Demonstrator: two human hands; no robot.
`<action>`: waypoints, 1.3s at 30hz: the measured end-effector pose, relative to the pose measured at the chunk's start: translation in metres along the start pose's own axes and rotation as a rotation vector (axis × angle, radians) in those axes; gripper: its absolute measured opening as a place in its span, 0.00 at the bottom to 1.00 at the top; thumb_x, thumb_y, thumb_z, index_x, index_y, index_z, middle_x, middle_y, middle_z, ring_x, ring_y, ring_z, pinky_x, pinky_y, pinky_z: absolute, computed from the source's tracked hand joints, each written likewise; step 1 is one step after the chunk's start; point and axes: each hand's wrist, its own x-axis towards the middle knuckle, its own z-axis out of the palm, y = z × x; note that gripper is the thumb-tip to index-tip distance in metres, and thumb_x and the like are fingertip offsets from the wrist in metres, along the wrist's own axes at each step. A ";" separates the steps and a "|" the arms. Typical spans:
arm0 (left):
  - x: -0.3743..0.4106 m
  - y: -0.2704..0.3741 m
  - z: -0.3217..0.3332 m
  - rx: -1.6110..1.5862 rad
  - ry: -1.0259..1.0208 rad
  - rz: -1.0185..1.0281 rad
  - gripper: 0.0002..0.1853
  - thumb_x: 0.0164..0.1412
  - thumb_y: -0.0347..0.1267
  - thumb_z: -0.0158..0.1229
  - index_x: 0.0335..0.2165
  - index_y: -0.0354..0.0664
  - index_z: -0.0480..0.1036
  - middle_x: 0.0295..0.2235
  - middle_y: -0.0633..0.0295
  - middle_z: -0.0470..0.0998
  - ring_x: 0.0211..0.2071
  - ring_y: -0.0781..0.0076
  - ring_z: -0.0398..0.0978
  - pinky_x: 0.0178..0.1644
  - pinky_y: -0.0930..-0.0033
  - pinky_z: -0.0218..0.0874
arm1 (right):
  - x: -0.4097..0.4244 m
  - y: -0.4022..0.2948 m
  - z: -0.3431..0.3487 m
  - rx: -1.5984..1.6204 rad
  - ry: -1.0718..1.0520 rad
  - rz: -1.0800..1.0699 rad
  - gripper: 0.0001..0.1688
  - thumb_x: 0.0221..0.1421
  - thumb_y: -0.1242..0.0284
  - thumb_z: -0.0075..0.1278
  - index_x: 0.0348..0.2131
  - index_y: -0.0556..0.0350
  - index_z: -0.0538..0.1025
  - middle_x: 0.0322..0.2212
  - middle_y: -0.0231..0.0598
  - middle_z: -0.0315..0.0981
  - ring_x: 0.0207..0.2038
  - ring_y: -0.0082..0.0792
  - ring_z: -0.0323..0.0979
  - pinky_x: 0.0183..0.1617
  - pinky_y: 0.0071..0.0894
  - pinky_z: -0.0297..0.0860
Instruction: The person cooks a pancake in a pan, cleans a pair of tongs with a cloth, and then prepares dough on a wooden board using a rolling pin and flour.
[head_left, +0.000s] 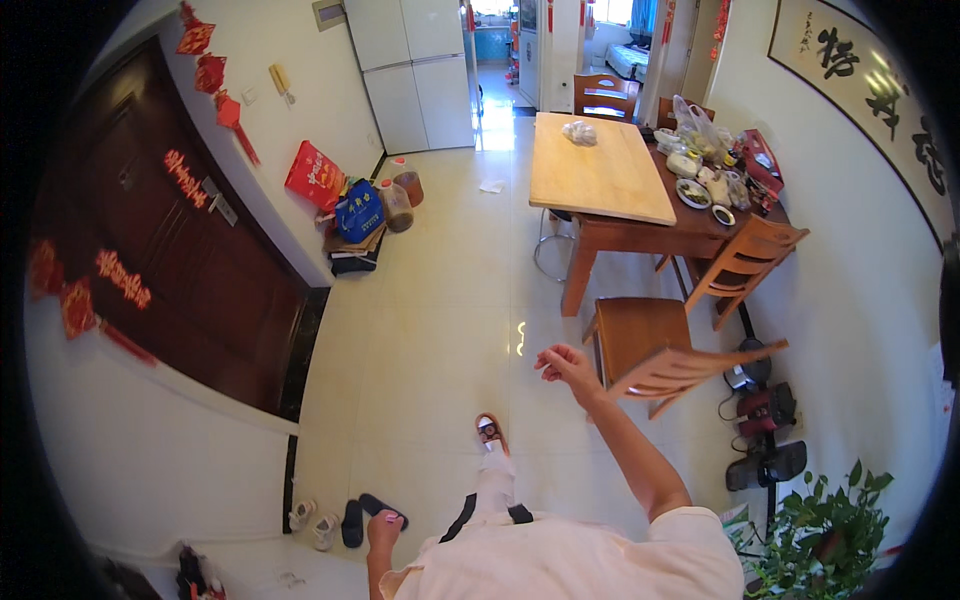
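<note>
My right hand (566, 369) is raised in front of me at the centre of the head view, its fingers loosely curled with nothing seen in them. It is nearest to a wooden chair (646, 330) on its right. My left hand (385, 525) hangs low by my side, over dark slippers (352, 523); its fingers are largely hidden, so its grip cannot be made out. Ahead stands a wooden table (652, 234) with a pale wooden board (600, 176) on it. A bunched clear plastic bag (580, 133) lies on the board. Dishes and bags crowd the table's right side, including a plate of food (693, 193).
A brown door (172, 225) is on the left. Bags and plastic jugs (396, 206) stand by the wall near a white refrigerator (424, 97). White shoes (325, 531) sit at lower left. Appliances (765, 411) and a leafy plant (825, 532) line the right wall.
</note>
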 end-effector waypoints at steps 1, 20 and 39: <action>0.030 0.014 0.000 -0.064 -0.029 0.002 0.10 0.42 0.35 0.61 0.25 0.41 0.74 0.25 0.55 0.77 0.29 0.57 0.75 0.34 0.64 0.66 | 0.035 -0.008 -0.006 0.008 0.004 -0.014 0.12 0.54 0.65 0.48 0.31 0.55 0.73 0.26 0.32 0.74 0.25 0.19 0.70 0.30 0.17 0.66; 0.707 0.542 -0.007 -0.098 -0.188 0.816 0.13 0.47 0.32 0.60 0.33 0.38 0.72 0.32 0.56 0.75 0.33 0.58 0.73 0.37 0.64 0.64 | 0.669 -0.159 -0.268 -0.369 0.752 -0.206 0.13 0.48 0.67 0.53 0.33 0.54 0.71 0.27 0.32 0.72 0.25 0.22 0.72 0.23 0.19 0.67; 1.107 0.514 -0.022 -0.005 -0.286 0.295 0.11 0.48 0.34 0.59 0.31 0.39 0.73 0.27 0.55 0.76 0.29 0.61 0.74 0.34 0.66 0.65 | 0.983 -0.077 -0.433 0.488 1.195 -0.034 0.10 0.47 0.83 0.44 0.19 0.49 0.66 0.11 0.27 0.59 0.10 0.22 0.58 0.10 0.19 0.57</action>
